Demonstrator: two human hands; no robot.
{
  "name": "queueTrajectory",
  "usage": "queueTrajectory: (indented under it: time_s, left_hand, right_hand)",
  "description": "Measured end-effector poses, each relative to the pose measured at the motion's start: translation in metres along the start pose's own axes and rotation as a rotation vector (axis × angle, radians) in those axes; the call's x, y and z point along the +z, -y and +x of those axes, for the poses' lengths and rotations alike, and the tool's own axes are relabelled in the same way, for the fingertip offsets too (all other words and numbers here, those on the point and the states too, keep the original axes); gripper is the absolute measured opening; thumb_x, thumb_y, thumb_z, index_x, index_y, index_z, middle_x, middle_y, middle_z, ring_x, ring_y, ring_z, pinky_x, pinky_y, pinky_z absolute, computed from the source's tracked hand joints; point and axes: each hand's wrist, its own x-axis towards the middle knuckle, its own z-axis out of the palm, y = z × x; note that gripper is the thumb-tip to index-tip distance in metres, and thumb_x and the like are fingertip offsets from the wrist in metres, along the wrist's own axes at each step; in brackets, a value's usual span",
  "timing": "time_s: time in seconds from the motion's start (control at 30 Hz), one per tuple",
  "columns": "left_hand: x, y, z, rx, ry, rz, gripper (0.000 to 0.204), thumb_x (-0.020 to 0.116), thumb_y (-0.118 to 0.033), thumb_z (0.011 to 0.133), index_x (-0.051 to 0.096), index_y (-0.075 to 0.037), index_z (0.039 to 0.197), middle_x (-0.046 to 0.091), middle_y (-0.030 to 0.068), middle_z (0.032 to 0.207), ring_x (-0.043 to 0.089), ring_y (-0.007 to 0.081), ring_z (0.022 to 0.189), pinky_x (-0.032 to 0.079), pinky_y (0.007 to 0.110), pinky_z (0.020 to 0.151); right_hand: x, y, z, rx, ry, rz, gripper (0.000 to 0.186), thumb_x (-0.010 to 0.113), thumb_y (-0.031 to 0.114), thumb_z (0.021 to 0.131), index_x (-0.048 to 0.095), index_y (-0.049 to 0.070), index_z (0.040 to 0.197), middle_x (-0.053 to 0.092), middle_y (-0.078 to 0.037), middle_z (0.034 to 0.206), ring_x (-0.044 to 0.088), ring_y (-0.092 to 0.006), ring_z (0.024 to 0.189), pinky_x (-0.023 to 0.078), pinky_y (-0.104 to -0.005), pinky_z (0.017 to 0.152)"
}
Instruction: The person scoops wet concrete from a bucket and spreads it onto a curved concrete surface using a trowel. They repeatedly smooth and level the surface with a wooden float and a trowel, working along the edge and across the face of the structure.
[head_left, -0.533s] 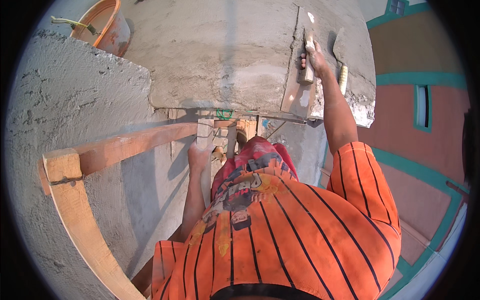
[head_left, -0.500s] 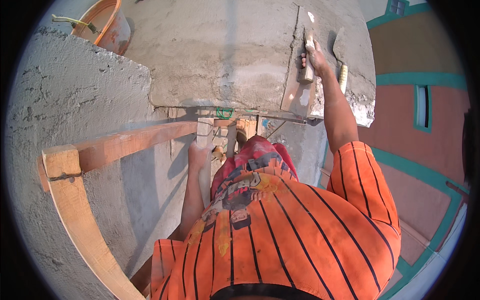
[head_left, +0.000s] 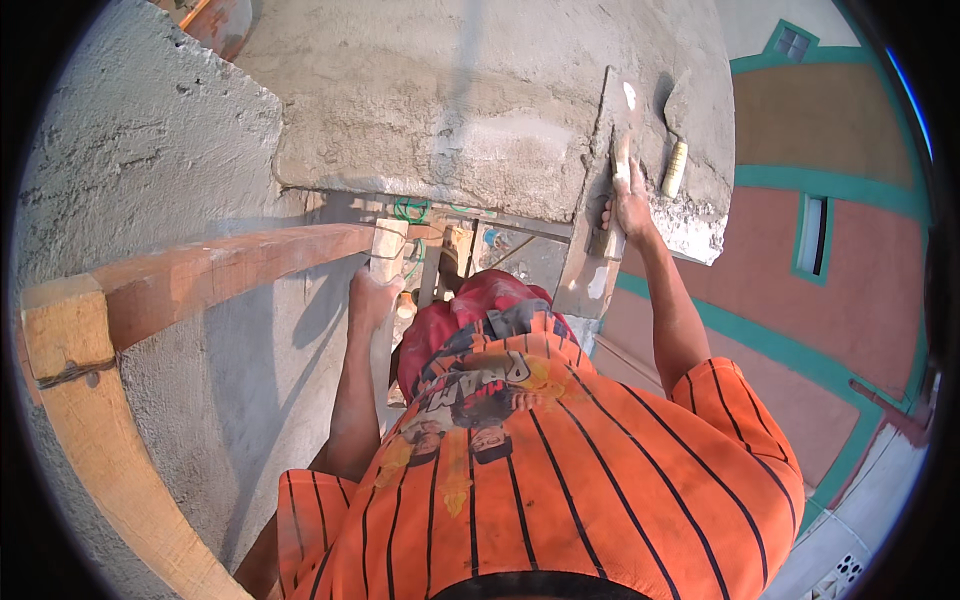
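Note:
My right hand (head_left: 630, 206) is closed round the handle of a long, flat plastering float (head_left: 580, 285). The float lies along the right part of a grey mortar surface (head_left: 400, 110), and its near end sticks out past the surface's front edge. Just right of it rests a pointing trowel (head_left: 676, 168) with a pale handle, its blade on the mortar. Lower left, my left hand (head_left: 374, 298) is wrapped round an upright wooden post (head_left: 389, 248), just below its top.
A reddish wooden beam (head_left: 230, 262) runs from the post to a thick pale timber (head_left: 120, 420) at left. Rough grey wall (head_left: 150, 130) rises behind them. An orange tub (head_left: 218, 25) shows at upper left. On the right stands a brown building (head_left: 740, 265) with green bands.
My right hand has drawn the float toward me, so its end overhangs the mortar's edge. The whole view has shifted a little. My left hand stays on the post; the trowel rests as before.

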Motion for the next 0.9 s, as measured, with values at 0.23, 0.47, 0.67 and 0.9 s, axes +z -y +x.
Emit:
queueTrajectory:
  time_s: [0.23, 0.47, 0.67, 0.9]
  left_hand:
    - [-0.003, -0.023, 0.017, 0.071, 0.031, -0.019, 0.038, 0.069, -0.015, 0.07, 0.061, 0.008, 0.1, 0.068, 0.0166, 0.09, 0.066, 0.024, 0.084, 0.05, 0.034, 0.075]
    - [0.004, -0.012, 0.018, 0.094, -0.007, -0.029, 0.033, 0.068, -0.016, 0.07, 0.065, 0.007, 0.093, 0.069, 0.0159, 0.084, 0.065, 0.0224, 0.075, 0.05, 0.035, 0.07]
    - [0.004, -0.006, 0.027, 0.132, 0.014, 0.007, 0.029, 0.066, -0.016, 0.07, 0.065, 0.007, 0.088, 0.067, 0.0133, 0.078, 0.063, 0.0188, 0.07, 0.049, 0.035, 0.067]
    - [0.001, -0.005, 0.033, 0.144, 0.129, -0.083, 0.026, 0.066, -0.016, 0.07, 0.063, 0.005, 0.086, 0.066, 0.0103, 0.079, 0.061, 0.0183, 0.073, 0.047, 0.034, 0.066]
  right_hand:
    - [0.002, 0.074, 0.111, -0.096, 0.034, 0.056, 0.06, 0.042, 0.025, 0.097, 0.013, 0.023, 0.15, 0.048, -0.005, 0.07, 0.05, -0.0146, 0.051, 0.048, -0.0322, 0.045]
    - [-0.005, -0.009, 0.043, -0.166, 0.039, -0.193, 0.058, 0.041, 0.024, 0.098, 0.015, 0.025, 0.15, 0.047, -0.005, 0.067, 0.049, -0.0151, 0.05, 0.047, -0.0325, 0.042]
    - [0.04, 0.085, 0.115, -0.228, 0.112, 0.054, 0.057, 0.043, 0.026, 0.096, 0.02, 0.021, 0.147, 0.047, -0.005, 0.066, 0.049, -0.0145, 0.049, 0.047, -0.0318, 0.043]
    - [0.055, 0.089, 0.181, -0.369, 0.017, -0.175, 0.053, 0.044, 0.028, 0.096, 0.027, 0.017, 0.145, 0.05, -0.004, 0.072, 0.049, -0.0138, 0.054, 0.047, -0.0319, 0.048]
